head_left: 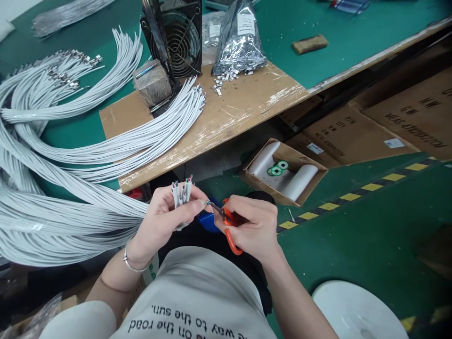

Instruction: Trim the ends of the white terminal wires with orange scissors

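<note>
Several white cables with small coloured wire ends stand up out of my left hand, whose fingers are wrapped round them. Between its thumb and forefinger a single cable end with coloured wires points to the right. My right hand is closed on orange-handled scissors. The scissors' dark tips touch or nearly touch those coloured wires. Behind my left hand, long white cable bundles run off to the left. Another bundle lies with its ends on the cardboard.
On the table's cardboard sheet stand a black fan, a taped block and a silvery bag with small connectors spilled before it. An open carton with rolls sits on the floor. A white round object is lower right.
</note>
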A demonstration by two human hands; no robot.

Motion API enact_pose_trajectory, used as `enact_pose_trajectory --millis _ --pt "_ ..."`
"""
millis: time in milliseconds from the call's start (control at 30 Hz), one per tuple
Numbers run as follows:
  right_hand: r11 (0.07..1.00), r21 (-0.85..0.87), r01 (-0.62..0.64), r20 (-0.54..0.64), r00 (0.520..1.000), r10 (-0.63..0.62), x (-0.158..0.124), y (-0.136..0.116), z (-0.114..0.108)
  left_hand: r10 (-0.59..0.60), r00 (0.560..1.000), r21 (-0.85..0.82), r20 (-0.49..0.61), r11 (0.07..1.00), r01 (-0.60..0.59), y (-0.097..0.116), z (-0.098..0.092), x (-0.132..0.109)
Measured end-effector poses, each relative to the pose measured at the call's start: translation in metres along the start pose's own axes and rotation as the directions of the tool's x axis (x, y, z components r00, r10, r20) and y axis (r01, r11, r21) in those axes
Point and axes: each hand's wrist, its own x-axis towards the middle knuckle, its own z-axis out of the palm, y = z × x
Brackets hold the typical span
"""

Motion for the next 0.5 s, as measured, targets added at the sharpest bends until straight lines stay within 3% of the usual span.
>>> enact_pose_trajectory --millis 500 --pt "0.983 -0.132 0.127 -0.068 0.988 -0.136 -0.0024 0.0027 0.0041 -0.015 1.0 -0.01 0.013 1.0 0.015 -0.0023 -0.0027 -0.0006"
